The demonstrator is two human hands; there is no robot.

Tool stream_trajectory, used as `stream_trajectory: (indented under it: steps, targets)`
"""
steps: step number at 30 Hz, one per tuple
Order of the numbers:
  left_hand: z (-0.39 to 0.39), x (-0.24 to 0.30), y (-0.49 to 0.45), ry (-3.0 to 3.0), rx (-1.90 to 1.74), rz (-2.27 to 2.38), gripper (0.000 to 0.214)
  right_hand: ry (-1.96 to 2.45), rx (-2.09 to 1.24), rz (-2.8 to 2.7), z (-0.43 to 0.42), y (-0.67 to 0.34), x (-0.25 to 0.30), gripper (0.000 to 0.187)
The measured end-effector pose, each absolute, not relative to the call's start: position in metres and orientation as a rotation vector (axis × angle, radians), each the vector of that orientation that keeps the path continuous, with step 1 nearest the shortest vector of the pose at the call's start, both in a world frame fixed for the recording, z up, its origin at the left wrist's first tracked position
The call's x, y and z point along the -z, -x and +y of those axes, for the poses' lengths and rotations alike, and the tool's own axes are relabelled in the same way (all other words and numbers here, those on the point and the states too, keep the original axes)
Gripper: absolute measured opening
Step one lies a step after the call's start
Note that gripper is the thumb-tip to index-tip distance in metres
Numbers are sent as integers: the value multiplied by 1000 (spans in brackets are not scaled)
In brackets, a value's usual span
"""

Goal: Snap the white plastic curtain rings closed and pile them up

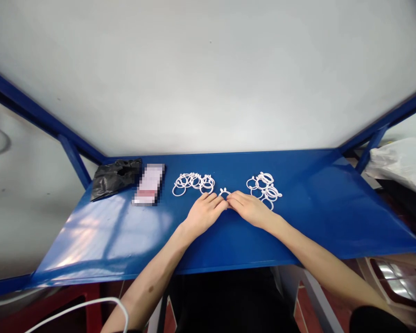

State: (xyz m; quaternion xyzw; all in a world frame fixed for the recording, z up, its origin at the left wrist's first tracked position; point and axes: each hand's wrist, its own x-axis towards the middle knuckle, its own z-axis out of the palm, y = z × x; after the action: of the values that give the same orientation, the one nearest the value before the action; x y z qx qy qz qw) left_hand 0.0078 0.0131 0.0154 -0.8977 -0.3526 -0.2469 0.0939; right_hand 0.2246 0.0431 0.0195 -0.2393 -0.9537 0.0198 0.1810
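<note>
My left hand [204, 212] and my right hand [250, 207] meet fingertip to fingertip on the blue table [315, 217], both pinching one small white plastic ring [224, 191] that shows just above the fingers. A pile of several white rings [194, 182] lies just beyond my left hand. A second pile of white rings [264, 187] lies just beyond my right hand.
A crumpled black plastic bag [115, 177] and a blurred flat rectangular object [149, 184] lie at the table's left back. Blue frame bars [72, 157] rise at both back corners. A white bag [402, 162] sits off the right edge. A white cable [83, 307] hangs below the front edge.
</note>
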Motion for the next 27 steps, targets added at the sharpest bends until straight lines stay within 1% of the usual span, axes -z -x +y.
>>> stream_trajectory:
  steps: [5,8,15,17,19,21,22,25,27]
  targets:
    - [9,-17,-19,2576,728,-1110,25,778,-11,-2611,33,-223,-14,30]
    - [6,-18,-23,2519,715,-1169,28,889,25,-2575,27,-216,-18,33]
    - [5,-19,-27,2465,679,-1195,30,1064,203,-2541,14,-209,-15,32]
    - [7,-19,-24,2471,681,-1181,30,1073,185,-2513,12,-209,-15,30]
    - [10,-18,-18,2505,702,-1126,27,983,120,-2477,15,-211,-19,24]
    - [14,-17,-9,2543,738,-1073,20,902,88,-2416,22,-219,-25,17]
    - [16,-16,-4,2548,753,-1070,17,902,98,-2387,27,-225,-29,18]
    - [22,-12,8,2477,735,-1179,17,1151,192,-2341,47,-252,-38,20]
    - [24,-11,12,2397,690,-1289,13,1347,225,-2376,59,-270,-40,18]
